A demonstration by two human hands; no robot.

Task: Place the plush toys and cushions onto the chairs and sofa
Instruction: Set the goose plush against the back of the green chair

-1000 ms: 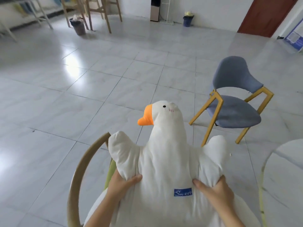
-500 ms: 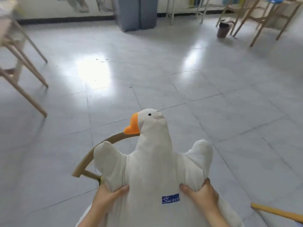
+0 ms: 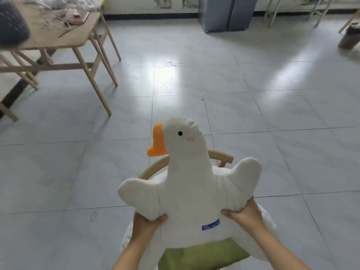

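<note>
A big white plush goose [image 3: 190, 191] with an orange beak and a small blue label stands upright in front of me, over a chair with a curved wooden backrest [image 3: 220, 155] and a green seat cushion [image 3: 202, 255]. My left hand [image 3: 147, 226] grips the goose under its left wing. Under the right wing, my right hand [image 3: 246, 215] grips it too. The goose's lower body hides most of the chair seat.
A light wooden table [image 3: 58, 31] with loose clutter and a dark cushion [image 3: 11, 26] stands at the back left. A grey cabinet [image 3: 227, 13] is against the far wall, a dark bin [image 3: 349, 38] at the far right. Grey tiled floor lies all around.
My view has swung to the left, from the blue chair to the wooden table. Both hands keep their grip on the goose, which now sits lower over the chair's green cushion.
</note>
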